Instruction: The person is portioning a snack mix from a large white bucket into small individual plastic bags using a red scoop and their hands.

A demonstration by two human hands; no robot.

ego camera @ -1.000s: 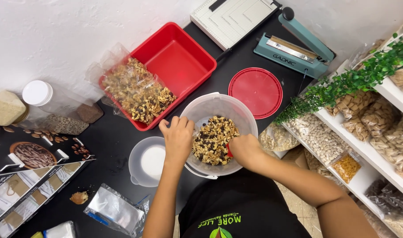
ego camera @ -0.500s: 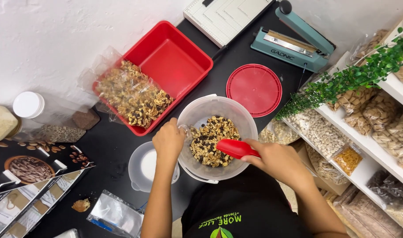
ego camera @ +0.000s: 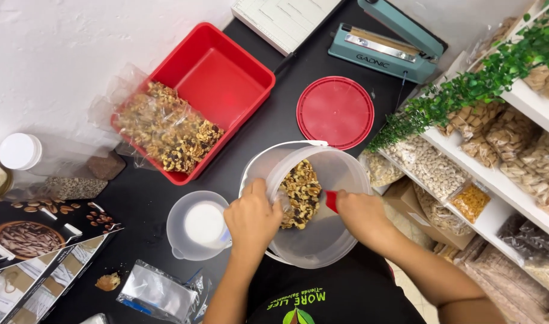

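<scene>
The clear plastic bucket (ego camera: 313, 240) sits at the near edge of the black worktop (ego camera: 274, 102), tipped toward the left hand (ego camera: 252, 217), and everything else is best placed from it. That hand grips the bucket's near-left rim, fingers curled over the edge. The right hand (ego camera: 363, 214) is clenched around the handle of a red scoop (ego camera: 331, 201), whose blade is pushed into the nut mix (ego camera: 301, 192) heaped against the bucket's left wall.

It looks like the scooping step — gathering mix from the tilted bucket. The next move would call for lifting a full scoop clear of the rim without spilling, while the left hand keeps the tilt steady.

Just left of the bucket stands a small clear jug (ego camera: 199, 225), close to the left wrist — the likeliest thing to be knocked. Beyond the bucket lies its round red lid (ego camera: 335, 112), and farther back a teal bag sealer (ego camera: 388, 48). Up and left of the bucket is a red tray (ego camera: 220, 78) with filled bags of mix (ego camera: 166, 129) spilling over its near corner. An empty pouch (ego camera: 157, 291) lies down-left of the bucket. To the bucket's right, shelves (ego camera: 520, 96) hold more packed bags behind a green sprig (ego camera: 466, 90).
</scene>
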